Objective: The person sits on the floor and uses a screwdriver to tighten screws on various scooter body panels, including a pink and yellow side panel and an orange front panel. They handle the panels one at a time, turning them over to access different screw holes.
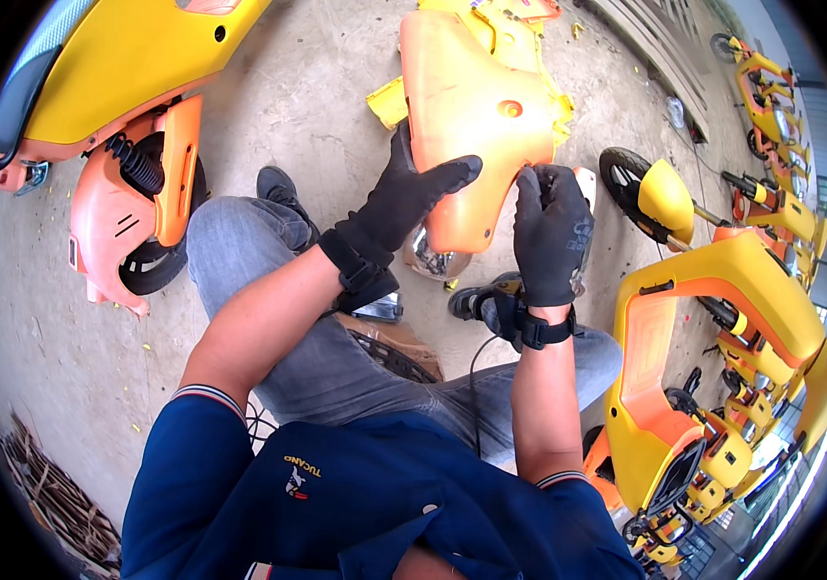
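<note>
An orange scooter body panel, broad at the top and narrowing toward me, is raised in front of my legs. A round recess shows in its upper right part. My left hand, in a black glove, grips its left edge, with the thumb over the face and the other fingers hidden behind. At its right edge, my right hand, also gloved, has its fingers bent together in a pinch. What they hold, if anything, is too small to make out. Under the panel's lower end sits a shiny rounded part.
More yellow panels lie on the concrete floor just beyond. A yellow and orange scooter stands at left, its wheel near my knee. At right are a yellow scooter body and a row of scooters. Cardboard lies between my legs.
</note>
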Motion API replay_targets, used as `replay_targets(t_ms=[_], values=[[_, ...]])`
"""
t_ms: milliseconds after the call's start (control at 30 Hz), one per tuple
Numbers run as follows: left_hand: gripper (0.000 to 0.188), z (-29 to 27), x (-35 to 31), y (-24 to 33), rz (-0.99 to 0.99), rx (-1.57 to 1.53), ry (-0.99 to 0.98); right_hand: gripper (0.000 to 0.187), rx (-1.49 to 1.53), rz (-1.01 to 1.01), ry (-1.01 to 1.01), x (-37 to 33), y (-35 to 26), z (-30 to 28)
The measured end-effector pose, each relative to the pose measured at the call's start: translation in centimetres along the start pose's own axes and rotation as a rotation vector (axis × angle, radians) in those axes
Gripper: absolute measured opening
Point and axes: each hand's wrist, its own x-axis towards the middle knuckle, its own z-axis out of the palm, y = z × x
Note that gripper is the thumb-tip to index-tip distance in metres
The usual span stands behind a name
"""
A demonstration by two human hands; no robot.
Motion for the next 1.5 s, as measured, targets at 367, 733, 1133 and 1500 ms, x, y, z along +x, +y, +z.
replay_targets(t_ms=[367, 733, 1133, 1500], values=[[0.085, -0.2, 0.1, -1.1, 0.091, 0.106, 0.007, 0.022, 0.041, 0.055, -0.027, -0.2, 0.5, 0.9], [0.064, -0.7, 0.1, -0.1, -0.019, -0.079, -0.06, 0.021, 0.84, 0.688, -0.28, 0.4, 0.6, -1.0], [0.059, -0.6, 0.7, -0.6, -0.027, -0.202, -0.025, 0.037, 0.675, 0.65, -0.435, -1.4, 1.4, -4.1], [0.058, -0.5, 0.7, -0.8, 0.014, -0.177, -0.027, 0.028, 0.102, 0.006, -0.068, -1.2, 0.3, -3.4]])
